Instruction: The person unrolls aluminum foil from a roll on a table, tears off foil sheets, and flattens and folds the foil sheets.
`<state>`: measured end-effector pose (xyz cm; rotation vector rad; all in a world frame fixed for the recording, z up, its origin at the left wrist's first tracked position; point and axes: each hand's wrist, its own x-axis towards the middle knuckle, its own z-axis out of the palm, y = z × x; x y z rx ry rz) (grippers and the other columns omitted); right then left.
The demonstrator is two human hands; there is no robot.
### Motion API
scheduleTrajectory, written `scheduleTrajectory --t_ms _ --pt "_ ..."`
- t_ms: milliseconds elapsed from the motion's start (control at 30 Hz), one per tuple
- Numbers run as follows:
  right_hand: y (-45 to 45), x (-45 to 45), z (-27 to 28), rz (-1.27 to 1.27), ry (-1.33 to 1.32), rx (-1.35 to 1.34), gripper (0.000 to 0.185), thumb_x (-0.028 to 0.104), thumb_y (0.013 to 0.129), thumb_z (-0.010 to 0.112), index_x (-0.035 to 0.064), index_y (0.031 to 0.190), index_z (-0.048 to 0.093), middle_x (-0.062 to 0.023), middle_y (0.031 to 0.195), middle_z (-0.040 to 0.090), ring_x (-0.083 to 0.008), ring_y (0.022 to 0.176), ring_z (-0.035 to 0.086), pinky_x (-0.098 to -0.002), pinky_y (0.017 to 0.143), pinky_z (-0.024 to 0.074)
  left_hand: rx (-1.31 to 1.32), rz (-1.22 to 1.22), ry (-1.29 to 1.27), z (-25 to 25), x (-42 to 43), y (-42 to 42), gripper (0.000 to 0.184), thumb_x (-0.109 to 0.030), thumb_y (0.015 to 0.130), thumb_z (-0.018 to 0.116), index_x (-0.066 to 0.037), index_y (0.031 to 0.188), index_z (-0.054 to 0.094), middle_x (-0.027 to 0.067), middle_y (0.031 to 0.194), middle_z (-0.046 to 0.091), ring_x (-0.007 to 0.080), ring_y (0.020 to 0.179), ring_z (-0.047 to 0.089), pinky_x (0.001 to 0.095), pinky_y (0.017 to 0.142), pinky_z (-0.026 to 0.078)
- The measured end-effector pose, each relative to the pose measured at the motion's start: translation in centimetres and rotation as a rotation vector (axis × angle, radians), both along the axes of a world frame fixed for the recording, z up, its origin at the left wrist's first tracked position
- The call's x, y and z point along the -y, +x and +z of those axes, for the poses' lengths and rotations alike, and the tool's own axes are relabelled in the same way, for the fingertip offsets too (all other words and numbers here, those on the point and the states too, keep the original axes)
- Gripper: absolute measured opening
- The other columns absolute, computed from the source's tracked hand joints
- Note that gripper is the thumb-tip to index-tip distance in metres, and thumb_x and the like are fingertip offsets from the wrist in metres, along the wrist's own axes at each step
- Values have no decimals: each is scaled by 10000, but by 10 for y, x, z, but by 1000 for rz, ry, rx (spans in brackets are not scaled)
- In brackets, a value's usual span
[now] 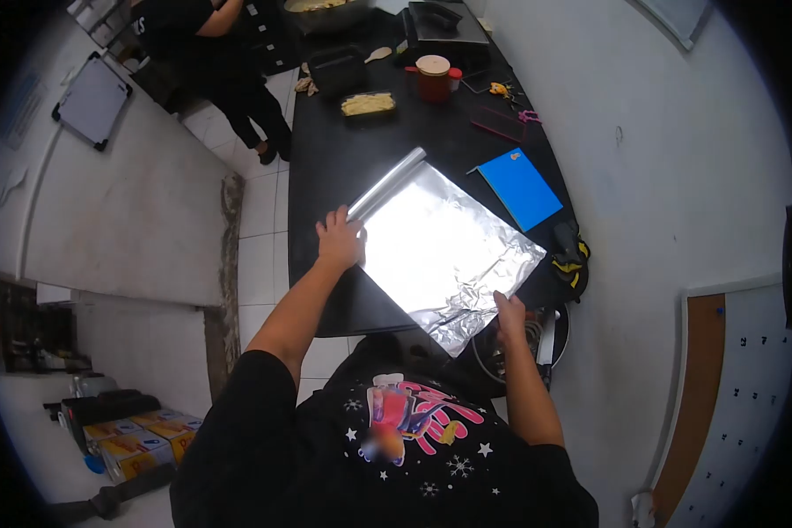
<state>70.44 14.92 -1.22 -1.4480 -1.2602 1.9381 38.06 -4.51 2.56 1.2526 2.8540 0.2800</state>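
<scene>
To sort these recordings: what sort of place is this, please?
Probably a food-preparation room: the long black table bears a rectangular tray of yellowish food, a red lidded pitcher and shiny silver foil.

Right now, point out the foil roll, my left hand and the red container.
Foil roll [385, 185]: head view, middle of the rolled tube.
Left hand [339, 239]: head view, back of the hand.
Red container [433, 86]: head view, front of its body, below the pale lid.
</scene>
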Motion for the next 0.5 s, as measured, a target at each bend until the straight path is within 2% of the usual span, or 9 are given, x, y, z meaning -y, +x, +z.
scheduleTrajectory --t_ms 67,100,167,200,267,300,367,467,500 --pt "-4 2 7 25 31 -54 158 116 850 617 -11 939 583 -23 831 592 -107 762 556 -276 682 450 -54 -6 12 1 -2 5 343 -315 827 580 -94 1085 631 168 1330 394 340 1248 344 619 988 275" --pt "-8 5 15 43 55 -72 164 122 858 611 -12 949 586 -26 842 598 -106 767 555 -274 688 450 -47 -65 -20 28 -5 22 374 -298 814 612 -68 1109 606 166 1275 462 346 1200 408 553 976 334" --pt "-23 12 36 65 117 -104 204 145 883 589 -23 999 598 -39 901 619 -112 793 559 -273 728 448 257 -212 280 -6 -6 33 399 -295 810 640 -56 1126 593 171 1193 520 329 1100 490 480 926 399" --pt "-32 15 42 80 123 -96 214 151 886 586 -26 1005 603 -42 909 623 -116 805 560 -274 744 444 410 -282 430 -4 -8 43 413 -294 808 654 -51 1135 587 173 1152 549 320 1049 530 444 902 431" --pt "-49 18 51 115 137 -80 235 164 892 582 -32 1018 612 -49 926 631 -123 828 564 -274 775 438 802 -150 395 24 -12 76 496 -310 807 687 -46 1201 540 168 1039 590 267 877 596 352 796 488" --pt "-59 20 58 117 250 -34 206 191 868 615 -14 849 618 -32 745 609 -96 681 546 -277 617 457 904 -164 385 37 -11 87 548 -336 813 685 -56 1246 501 165 1033 586 244 840 599 343 768 492" --pt "-84 17 66 165 217 62 230 222 861 629 5 795 591 -36 707 590 -100 621 548 -276 522 446 1050 -175 301 61 -13 100 717 -374 806 697 -96 1368 350 158 1025 579 214 785 604 325 731 496" --pt "-123 25 88 202 172 50 294 288 852 644 34 745 539 -42 658 562 -111 524 546 -266 383 408 1170 -136 344 72 -17 104 805 -408 789 713 -110 1399 280 164 1024 574 214 792 612 326 720 497" --pt "-136 27 90 232 114 38 286 304 868 624 38 790 553 -38 672 575 -117 529 566 -255 412 437 1174 -106 331 76 -20 101 803 -326 775 720 -151 1407 256 177 988 578 250 820 624 342 742 498"
